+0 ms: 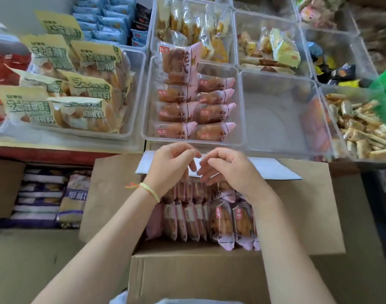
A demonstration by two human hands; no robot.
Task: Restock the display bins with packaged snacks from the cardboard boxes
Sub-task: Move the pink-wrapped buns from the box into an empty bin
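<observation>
An open cardboard box (209, 270) fills the lower middle of the frame, its flaps spread to the sides, and rows of pink-wrapped snack packs (220, 222) stand on edge inside it. Both hands hover over the far end of that box, just above the packs, in the centre of the frame. The left hand (170, 167) has its fingers loosely curled, thumb near the fingertips, and holds nothing that can be made out. The right hand (229, 170) is likewise loosely curled with its fingertips angled toward the left hand; the two nearly meet but whether they touch cannot be told. A yellow band (150, 190) sits on the left wrist.

Directly beyond the hands, toward the upper middle, a clear display bin (194, 140) holds the same pink packs (196, 110) laid in two columns, one pack standing upright at the back. To its right is a clear bin (282, 119) that looks nearly bare. At upper left a bin carries yellow-labelled bread packs (73, 84). At lower left a second box (3, 187) shows purple-and-white packs (43, 196)
</observation>
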